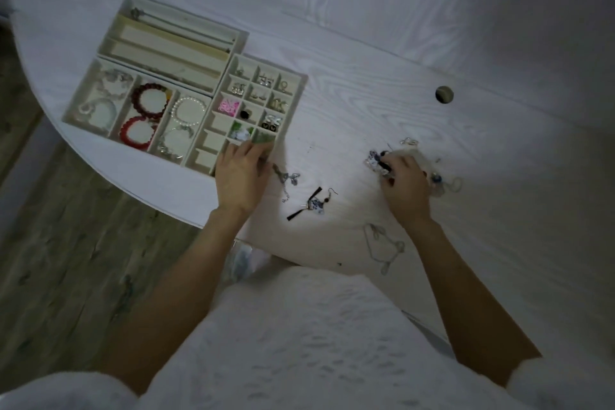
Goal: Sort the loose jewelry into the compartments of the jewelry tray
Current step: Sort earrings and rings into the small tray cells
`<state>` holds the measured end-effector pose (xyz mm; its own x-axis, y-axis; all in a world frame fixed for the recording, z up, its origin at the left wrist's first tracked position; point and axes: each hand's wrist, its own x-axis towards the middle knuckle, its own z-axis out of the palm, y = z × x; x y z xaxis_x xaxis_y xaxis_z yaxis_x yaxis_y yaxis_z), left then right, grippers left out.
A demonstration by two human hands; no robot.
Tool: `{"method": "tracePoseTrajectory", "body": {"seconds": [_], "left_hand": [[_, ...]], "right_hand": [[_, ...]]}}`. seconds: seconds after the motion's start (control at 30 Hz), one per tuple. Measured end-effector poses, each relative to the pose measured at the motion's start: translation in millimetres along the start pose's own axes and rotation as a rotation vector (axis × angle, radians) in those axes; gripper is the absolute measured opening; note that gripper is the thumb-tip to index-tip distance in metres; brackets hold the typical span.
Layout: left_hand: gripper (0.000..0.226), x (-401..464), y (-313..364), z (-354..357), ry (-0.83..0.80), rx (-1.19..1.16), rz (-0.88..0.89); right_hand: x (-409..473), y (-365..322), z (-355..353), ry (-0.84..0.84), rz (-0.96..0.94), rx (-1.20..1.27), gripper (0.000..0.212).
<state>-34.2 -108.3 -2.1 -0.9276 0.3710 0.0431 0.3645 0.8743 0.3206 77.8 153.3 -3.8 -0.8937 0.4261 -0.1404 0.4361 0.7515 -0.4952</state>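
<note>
Both hands' grips unclear: left hand (241,176), right hand (404,181).

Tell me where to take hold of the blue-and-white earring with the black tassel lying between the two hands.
Pinch the blue-and-white earring at the thin hook wire on its upper right end, coming from above with thumb and forefinger. It lies flat on the table, clear of the silver chain beside it. The hook sticks out free, while the black tassel strands are limp and would probably slip from the fingers.

I count: three trays (301,78); two red bead bracelets (149,100); one pearl bracelet (187,110); two hands (240,173).
</note>
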Motion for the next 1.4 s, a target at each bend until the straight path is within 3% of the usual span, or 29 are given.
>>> {"method": "tracePoseTrajectory", "body": {"seconds": [0.2, 0.37, 0.5, 0.67, 0.73, 0.8, 0.87, 0.93, 1.03, 1.2, 1.3, 1.4], "left_hand": [[0.029, -3, 6, 4, 0.036, 0.027, -0.016], [0.028, -4, 7, 5, 0.089, 0.023, -0.015], [0.028, -4, 7, 5, 0.094, 0.028, 0.007], [0.031, -4, 6, -1, 0.062, 0.023, 0.032], [0.033, -10, 15, -12, 0.063, -0.119, 0.086], [0.033, -24, 29, -29, -0.083, -0.461, 0.078], [0.032, -36, 41, -42, -0.312, -0.761, -0.016], [0.032, -47, 39, -42, -0.404, -0.923, -0.145], [0.021, -55, 16, -41, -0.336, -1.002, -0.302], [0.005, -55, -26, -50, -0.193, -1.048, -0.478], [0.004, -39, -50, -56, -0.082, -1.032, -0.567], [0.011, -23, -78, -57, -0.047, -0.896, -0.532]], "right_hand": [[-4, -1, -2, 0.01, -0.105, 0.066, 0.033], [-12, 14, -13, 0.073, -0.045, -0.243, 0.027], [-12, 13, -12, 0.037, 0.028, -0.173, 0.022], [-23, 5, -21, 0.099, -0.032, -0.054, 0.014], [-31, -10, -26, 0.058, -0.038, 0.096, 0.014], [-35, -35, -26, -0.015, -0.066, 0.286, 0.017], [-36, -64, -19, -0.12, -0.154, 0.341, 0.02], [-34, -95, -6, -0.256, -0.278, 0.268, 0.022], [-27, -136, 12, -0.356, -0.399, 0.126, 0.021], [-6, -180, 32, -0.544, -0.318, 0.21, 0.028], [9, -198, 43, -0.542, -0.255, 0.328, 0.019], [22, -214, 60, -0.479, -0.243, 0.37, 0.014]]}}
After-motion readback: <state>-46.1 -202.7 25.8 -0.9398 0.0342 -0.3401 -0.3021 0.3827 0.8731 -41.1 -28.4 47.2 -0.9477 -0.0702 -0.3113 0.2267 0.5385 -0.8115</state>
